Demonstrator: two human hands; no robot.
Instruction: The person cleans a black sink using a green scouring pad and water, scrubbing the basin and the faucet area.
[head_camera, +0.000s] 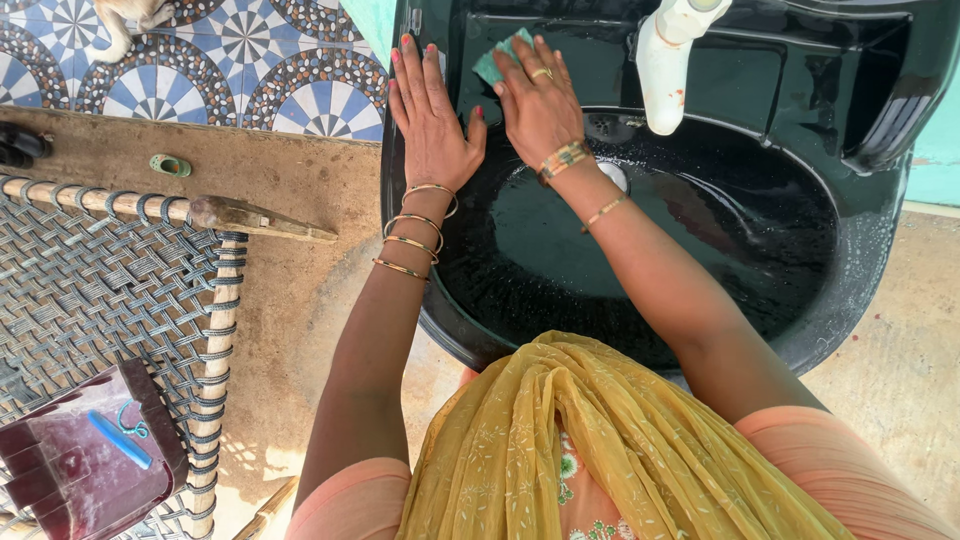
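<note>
A glossy black washbasin (860, 290) fills the upper right, wet inside, with a white tap (664, 70) over it. My left hand (430, 120) lies flat, fingers spread, on the basin's left rim. My right hand (540, 100) presses a small green scrub pad (492, 62) against the basin's back left ledge; only the pad's corner shows past my fingers. Both wrists wear bangles. A yellow scarf (600, 450) hangs below.
A woven rope cot (90, 290) with a wooden frame stands at left. On it sits a dark red plastic tray (80, 460) holding a blue stick. Patterned blue tiles (250, 60) cover the top left. A small green ring (170, 165) lies on the floor.
</note>
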